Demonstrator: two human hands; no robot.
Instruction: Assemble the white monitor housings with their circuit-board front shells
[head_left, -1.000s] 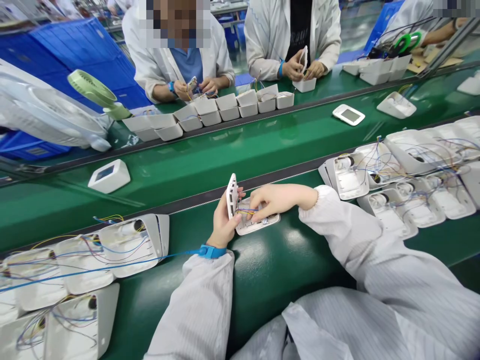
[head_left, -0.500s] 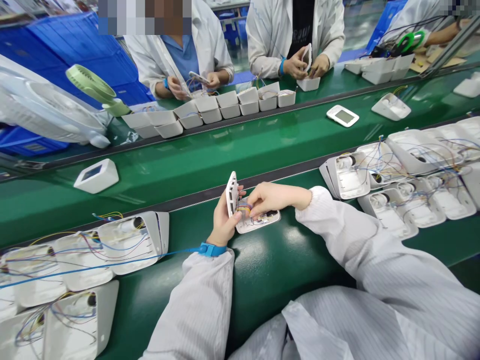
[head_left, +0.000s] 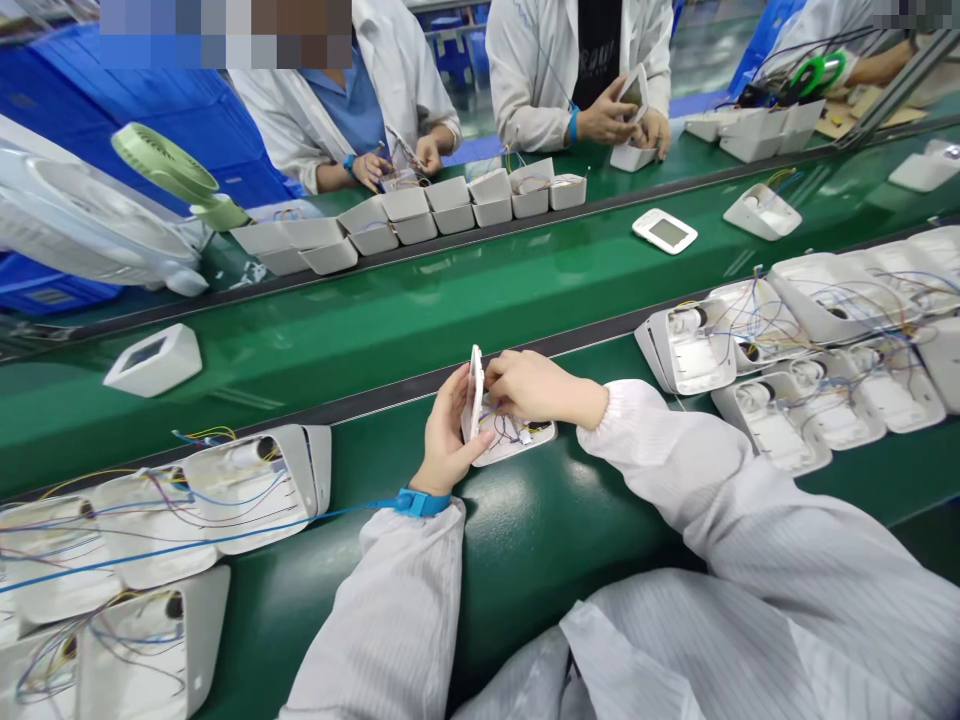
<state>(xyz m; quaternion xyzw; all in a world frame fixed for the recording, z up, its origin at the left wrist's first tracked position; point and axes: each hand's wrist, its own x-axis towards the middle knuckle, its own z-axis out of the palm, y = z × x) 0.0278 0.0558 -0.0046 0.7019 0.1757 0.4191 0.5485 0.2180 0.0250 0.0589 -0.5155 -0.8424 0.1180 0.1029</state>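
Note:
My left hand (head_left: 448, 430) grips a white front cover (head_left: 475, 392), tilted up almost edge-on at the left side of an open white housing (head_left: 517, 448). The housing rests on the green bench in front of me, with thin coloured wires (head_left: 511, 426) and a small white connector (head_left: 525, 436) inside. My right hand (head_left: 531, 385) reaches over the housing, its fingers closed on the wires at the cover's inner face. Its fingertips are partly hidden. A blue wrist strap (head_left: 422, 502) with a cord circles my left wrist.
Open white housings with loose wires stand in rows at left (head_left: 247, 490) and right (head_left: 780, 425). Beyond lies a green conveyor belt (head_left: 390, 320) carrying a white device (head_left: 154, 360) and a cover with a display (head_left: 664, 231). Co-workers (head_left: 592, 110) handle similar parts across it.
My right hand has moved up and left, closer to the cover's inner face. The cover has turned more edge-on. Devices on the belt have shifted left, and a co-worker has lifted a cover higher.

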